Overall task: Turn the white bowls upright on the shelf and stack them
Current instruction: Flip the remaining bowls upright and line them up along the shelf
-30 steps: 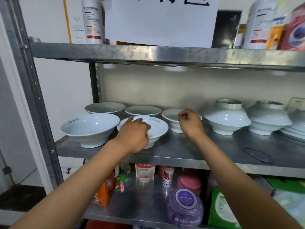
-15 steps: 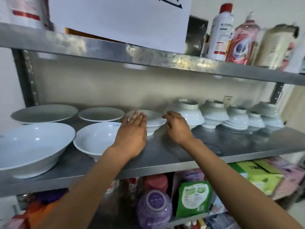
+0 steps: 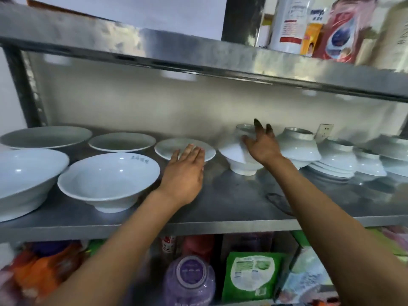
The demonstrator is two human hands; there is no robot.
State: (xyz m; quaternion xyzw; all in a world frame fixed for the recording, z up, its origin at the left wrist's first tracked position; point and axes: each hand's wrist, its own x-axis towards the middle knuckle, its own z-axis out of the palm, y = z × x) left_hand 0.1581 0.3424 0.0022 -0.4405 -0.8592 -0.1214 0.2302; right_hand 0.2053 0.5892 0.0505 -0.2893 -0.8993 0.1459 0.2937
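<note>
On the left of the metal shelf (image 3: pixel 223 206) several white bowls stand upright, the nearest a wide one (image 3: pixel 108 180) with blue writing. My left hand (image 3: pixel 185 171) hovers flat and empty, fingertips overlapping the near rim of a small upright bowl (image 3: pixel 174 146). To its right a white bowl (image 3: pixel 231 151) lies upside down on top of an upright one (image 3: pixel 242 167). My right hand (image 3: pixel 262 147) rests against the inverted bowl, fingers spread up over its foot ring, not closed around it. More inverted bowls (image 3: pixel 298 146) line the shelf to the right.
The upper shelf's edge (image 3: pixel 198 54) hangs low over the bowls and carries bottles (image 3: pixel 289 25). A stack of shallow plates (image 3: pixel 326 170) sits under one bowl at right. Below are a purple jar (image 3: pixel 189 281) and a green pack (image 3: pixel 249 274).
My right hand moved right from the small upright bowl onto the inverted bowl and spread its fingers. The left hand let go of the front bowl and shifted right. The view swung right.
</note>
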